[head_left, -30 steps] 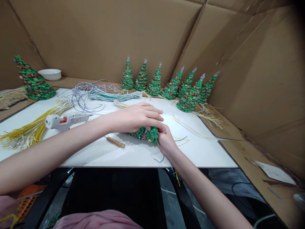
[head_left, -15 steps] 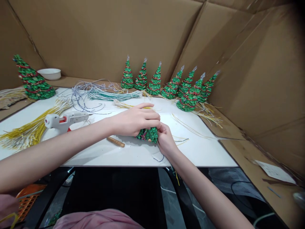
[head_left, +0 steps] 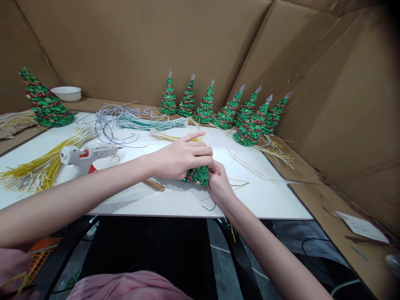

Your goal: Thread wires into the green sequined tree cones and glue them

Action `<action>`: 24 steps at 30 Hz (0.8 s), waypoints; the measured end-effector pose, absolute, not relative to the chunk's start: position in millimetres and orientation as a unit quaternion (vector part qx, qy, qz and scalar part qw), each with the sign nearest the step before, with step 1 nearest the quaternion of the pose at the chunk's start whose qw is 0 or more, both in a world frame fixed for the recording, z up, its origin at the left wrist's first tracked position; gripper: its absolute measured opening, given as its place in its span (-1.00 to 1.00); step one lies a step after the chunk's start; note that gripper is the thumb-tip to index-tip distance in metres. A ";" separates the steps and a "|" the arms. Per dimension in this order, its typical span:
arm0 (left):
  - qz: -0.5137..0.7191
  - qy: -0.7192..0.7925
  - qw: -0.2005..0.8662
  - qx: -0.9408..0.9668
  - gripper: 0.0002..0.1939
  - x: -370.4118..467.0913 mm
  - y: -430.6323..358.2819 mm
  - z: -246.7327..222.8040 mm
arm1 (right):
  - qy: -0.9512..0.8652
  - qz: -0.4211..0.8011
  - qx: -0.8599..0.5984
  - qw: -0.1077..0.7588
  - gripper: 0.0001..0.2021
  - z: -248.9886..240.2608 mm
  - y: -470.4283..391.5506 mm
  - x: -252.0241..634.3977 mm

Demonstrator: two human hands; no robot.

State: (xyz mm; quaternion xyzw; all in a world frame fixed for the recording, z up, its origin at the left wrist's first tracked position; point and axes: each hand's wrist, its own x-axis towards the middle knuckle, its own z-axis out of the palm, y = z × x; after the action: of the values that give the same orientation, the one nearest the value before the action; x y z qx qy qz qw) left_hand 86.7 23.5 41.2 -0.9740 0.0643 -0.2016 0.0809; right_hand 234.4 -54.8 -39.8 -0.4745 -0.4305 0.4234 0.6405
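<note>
A small glittery green Christmas tree point(head_left: 199, 176) lies tipped over on the white tabletop, partly covered by my hands. My left hand point(head_left: 183, 158) rests over its top side, fingers curled round it and the index finger stretched away. At the tree's right end, the fingers of my right hand point(head_left: 218, 177) pinch together; whatever they hold there is hidden. Thin dark and yellow wires point(head_left: 210, 205) trail out below my right wrist. Left of the tree, a wooden stick point(head_left: 155, 185) lies half under my left forearm.
A white glue gun point(head_left: 89, 153) lies at left beside bundled yellow wires point(head_left: 46, 164). Green-white wires point(head_left: 150, 123) lie behind my hands. Several finished trees point(head_left: 204, 104) line the back right; a larger tree point(head_left: 46, 102) and white bowl point(head_left: 67, 93) stand back left. Cardboard walls point(head_left: 140, 46) enclose the table.
The view has shifted slightly. Both hands stay on the tree in nearly the same pose, with no clear change in their grip.
</note>
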 end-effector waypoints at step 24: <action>-0.158 0.040 -0.030 -0.986 -0.55 83.4 22.0 51.6 | -0.443 0.395 -0.477 0.648 -0.93 -38.8 -61.5 236.8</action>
State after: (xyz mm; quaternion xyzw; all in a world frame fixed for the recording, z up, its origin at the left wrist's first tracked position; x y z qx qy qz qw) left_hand 83.4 22.0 51.6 -0.9862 0.0401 -0.1578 -0.0304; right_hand 236.8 -61.5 -38.8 -0.4773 -0.4433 0.3954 0.6475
